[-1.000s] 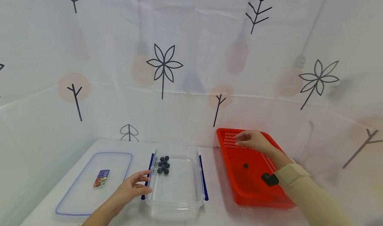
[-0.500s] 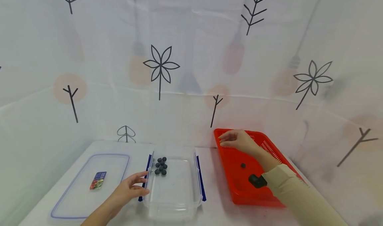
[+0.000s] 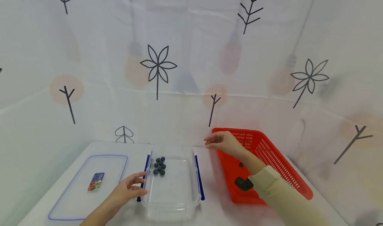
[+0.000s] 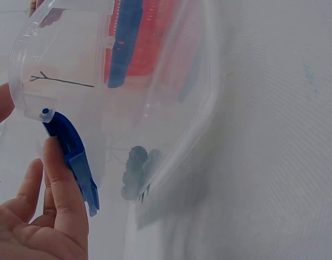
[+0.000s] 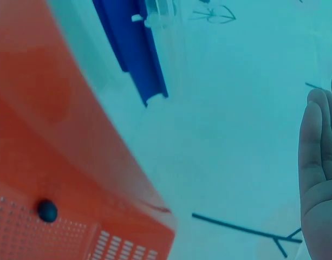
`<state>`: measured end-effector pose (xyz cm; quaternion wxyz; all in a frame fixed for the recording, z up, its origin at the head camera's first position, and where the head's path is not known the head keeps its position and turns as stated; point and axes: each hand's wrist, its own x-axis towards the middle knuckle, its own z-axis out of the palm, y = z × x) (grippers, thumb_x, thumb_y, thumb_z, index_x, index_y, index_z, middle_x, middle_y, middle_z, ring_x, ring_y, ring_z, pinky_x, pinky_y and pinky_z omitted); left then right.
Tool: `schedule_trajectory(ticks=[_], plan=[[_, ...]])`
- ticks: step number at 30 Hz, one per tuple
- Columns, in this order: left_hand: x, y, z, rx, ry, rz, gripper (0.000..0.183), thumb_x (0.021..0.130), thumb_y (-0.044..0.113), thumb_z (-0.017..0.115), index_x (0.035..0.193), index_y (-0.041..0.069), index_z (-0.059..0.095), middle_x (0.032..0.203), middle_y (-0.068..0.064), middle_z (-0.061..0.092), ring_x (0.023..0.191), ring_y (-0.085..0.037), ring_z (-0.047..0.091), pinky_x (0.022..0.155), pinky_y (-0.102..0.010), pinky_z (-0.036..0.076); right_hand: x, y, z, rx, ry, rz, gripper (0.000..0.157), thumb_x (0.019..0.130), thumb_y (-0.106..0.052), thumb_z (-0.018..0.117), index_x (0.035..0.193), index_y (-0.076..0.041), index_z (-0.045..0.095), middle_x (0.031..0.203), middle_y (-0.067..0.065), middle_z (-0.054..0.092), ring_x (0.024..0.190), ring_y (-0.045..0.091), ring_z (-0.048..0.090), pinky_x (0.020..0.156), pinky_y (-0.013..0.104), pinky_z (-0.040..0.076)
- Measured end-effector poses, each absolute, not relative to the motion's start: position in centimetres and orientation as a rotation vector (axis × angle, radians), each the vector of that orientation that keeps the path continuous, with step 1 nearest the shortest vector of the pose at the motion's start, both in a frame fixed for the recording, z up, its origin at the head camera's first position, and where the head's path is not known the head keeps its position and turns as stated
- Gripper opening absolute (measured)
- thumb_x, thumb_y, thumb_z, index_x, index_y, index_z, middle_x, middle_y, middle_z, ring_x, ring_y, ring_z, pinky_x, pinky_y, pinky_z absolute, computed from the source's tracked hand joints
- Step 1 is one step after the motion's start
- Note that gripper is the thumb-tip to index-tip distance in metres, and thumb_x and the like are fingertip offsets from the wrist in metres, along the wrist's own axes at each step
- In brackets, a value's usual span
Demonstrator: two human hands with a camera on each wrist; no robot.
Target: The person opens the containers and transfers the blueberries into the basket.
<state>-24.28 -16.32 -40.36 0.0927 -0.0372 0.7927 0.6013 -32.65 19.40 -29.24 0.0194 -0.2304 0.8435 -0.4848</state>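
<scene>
Got left hand at clear box w/ dark balls, bottom center, right hand by red basket, lower right.

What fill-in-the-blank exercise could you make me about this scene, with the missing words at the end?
1. The basket is coloured ____.
2. Inside the basket, just ____ dark ball shows.
3. Touching a blue latch is the person's ____ hand.
4. Choosing between "on" and "beside", the lid lies ____ the clear container.

Missing words: red; one; left; beside.
</scene>
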Motion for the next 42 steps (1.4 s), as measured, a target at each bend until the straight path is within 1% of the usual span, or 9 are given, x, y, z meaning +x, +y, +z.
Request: schedule_trajectory(ticks=[5, 12, 18, 25, 31, 37, 42], plan=[[-24.2, -16.3, -40.4, -0.125, 2.346, 1.793, 0.069, 0.074, 0.019, 0.079, 0.134, 0.008, 0.048, 0.119, -0.015, 0.054, 0.092, -0.022, 0.056, 0.081, -0.045, 0.047, -32.8, 17.7, -29.6, -0.775, 2.553, -1.535, 0.025, 0.083, -0.017, 0.071, 0.106, -0.007, 0.069, 0.097, 0.007, 0.067, 0.089, 0.021, 0.064, 0.081, 0.033, 0.051], [-24.2, -16.3, -40.1, -0.08, 2.339, 1.819, 0.068, 0.076, 0.014, 0.077, 0.136, 0.007, 0.045, 0.121, -0.015, 0.052, 0.093, -0.022, 0.056, 0.082, -0.045, 0.047, -32.9, 15.6, -29.9, -0.872, 2.488, -1.537, 0.025, 0.085, -0.013, 0.068, 0.108, -0.003, 0.067, 0.098, 0.013, 0.067, 0.09, 0.022, 0.065, 0.082, 0.033, 0.051], [-24.3, -16.3, -40.1, -0.1, 2.342, 1.812, 0.068, 0.075, 0.014, 0.078, 0.135, 0.007, 0.046, 0.121, -0.015, 0.053, 0.092, -0.022, 0.056, 0.081, -0.044, 0.048, -33.0, 13.9, -30.2, -0.86, 2.467, -1.518, 0.024, 0.085, -0.012, 0.068, 0.108, -0.004, 0.067, 0.097, 0.01, 0.068, 0.089, 0.02, 0.065, 0.082, 0.031, 0.051], [-24.2, -16.3, -40.1, -0.111, 2.346, 1.802, 0.068, 0.075, 0.017, 0.078, 0.135, 0.008, 0.047, 0.121, -0.015, 0.053, 0.094, -0.023, 0.055, 0.082, -0.045, 0.047, -32.9, 12.0, -30.2, -0.873, 2.461, -1.505, 0.023, 0.084, -0.015, 0.069, 0.107, -0.008, 0.069, 0.095, 0.004, 0.068, 0.089, 0.017, 0.065, 0.081, 0.029, 0.051], [-24.4, -16.4, -40.2, -0.114, 2.359, 1.789, 0.069, 0.074, 0.019, 0.079, 0.135, 0.009, 0.047, 0.122, -0.016, 0.053, 0.094, -0.023, 0.055, 0.081, -0.045, 0.047, -32.9, 10.6, -30.2, -0.92, 2.405, -1.532, 0.024, 0.085, -0.013, 0.068, 0.107, -0.005, 0.068, 0.095, 0.006, 0.068, 0.089, 0.018, 0.064, 0.081, 0.029, 0.051], [-24.4, -16.3, -40.1, -0.115, 2.36, 1.785, 0.069, 0.074, 0.019, 0.079, 0.135, 0.009, 0.048, 0.122, -0.016, 0.053, 0.095, -0.023, 0.055, 0.08, -0.045, 0.048, -31.1, 8.8, -28.6, -0.908, 2.403, -1.533, 0.022, 0.086, -0.005, 0.065, 0.108, 0.0, 0.066, 0.096, 0.01, 0.067, 0.087, 0.017, 0.064, 0.082, 0.029, 0.05], [-24.4, -16.2, -40.2, -0.13, 2.364, 1.777, 0.069, 0.074, 0.02, 0.079, 0.134, 0.009, 0.048, 0.12, -0.016, 0.053, 0.094, -0.024, 0.055, 0.08, -0.045, 0.048, -31.2, 7.6, -28.8, -0.887, 2.388, -1.536, 0.021, 0.086, -0.005, 0.065, 0.106, 0.0, 0.067, 0.095, 0.009, 0.068, 0.086, 0.016, 0.064, 0.082, 0.028, 0.05]])
